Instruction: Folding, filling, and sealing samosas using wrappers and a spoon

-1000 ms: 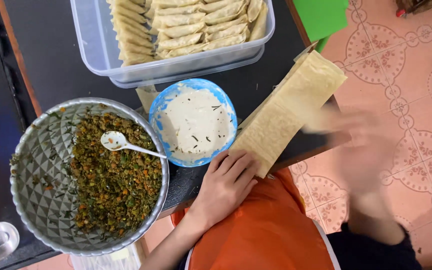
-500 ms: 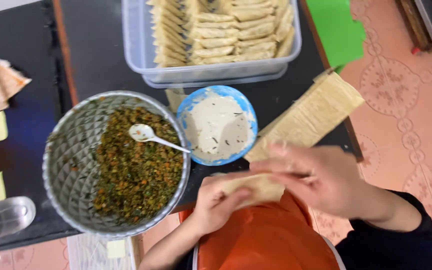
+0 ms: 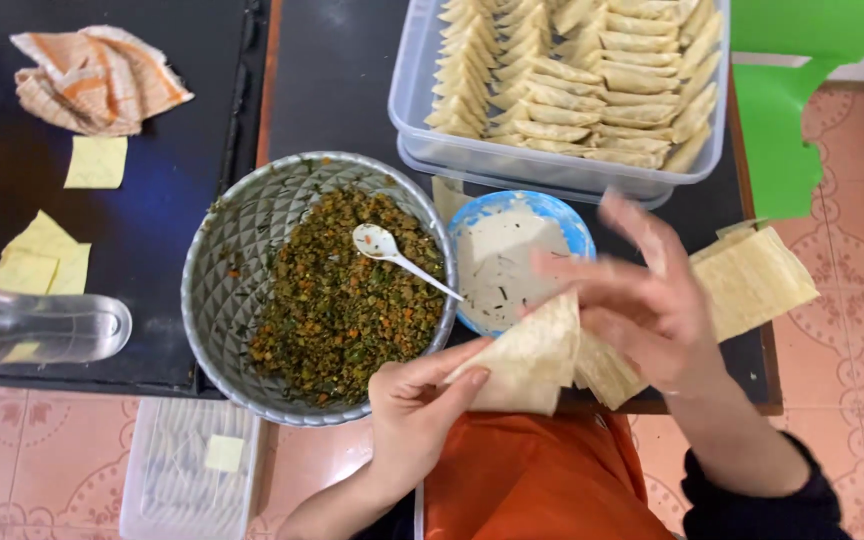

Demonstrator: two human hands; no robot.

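My left hand [image 3: 414, 410] pinches the lower corner of a pale pastry sheet [image 3: 527, 355] folded into a cone shape, held over the table's front edge. My right hand [image 3: 642, 300] is on the sheet's right side, fingers spread and blurred, touching the fold. A stack of pastry strips [image 3: 752, 280] lies on the dark table to the right. In front sits a blue bowl [image 3: 552, 210] of white paste. Left of it is a metal bowl [image 3: 222, 300] of green-brown minced filling with a white spoon [image 3: 397, 255] in it.
A clear plastic tub [image 3: 552, 170] holding several folded pastries stands at the back. A crumpled orange-striped cloth [image 3: 92, 80] and yellow pastry scraps [image 3: 47, 260] lie at the left, beside a glass item [image 3: 32, 325]. A plastic container [image 3: 192, 465] sits on the tiled floor.
My right hand came back from the strip stack with a sheet, and both hands now fold it into a cone. The camera view shifted left and downward.
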